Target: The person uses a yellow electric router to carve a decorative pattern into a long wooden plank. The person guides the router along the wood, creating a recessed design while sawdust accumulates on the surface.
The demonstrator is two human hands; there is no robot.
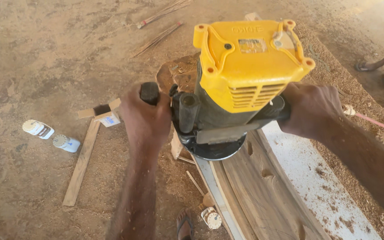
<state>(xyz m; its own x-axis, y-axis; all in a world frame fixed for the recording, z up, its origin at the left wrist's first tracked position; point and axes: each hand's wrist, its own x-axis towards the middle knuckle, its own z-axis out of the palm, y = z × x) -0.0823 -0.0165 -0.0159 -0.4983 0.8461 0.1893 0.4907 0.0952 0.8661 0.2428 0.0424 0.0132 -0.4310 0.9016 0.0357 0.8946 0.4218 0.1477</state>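
A wood router (241, 80) with a yellow top and dark body stands on a curved wooden board (263, 191). My left hand (145, 118) is closed around its black left handle. On the other side, my right hand (310, 109) grips the right handle, which it hides. The round black base of the router rests on the board's far end. Grooves run along the curved board, and a white panel (316, 178) lies under it.
Sawdust covers the floor. Two small white bottles (52, 135) lie at left beside a thin wooden strip (82, 162) and a small open carton (105, 113). Another person's sandalled feet (381, 66) stand at far right. A reddish cord (374, 122) runs right. My foot (184, 224) is below.
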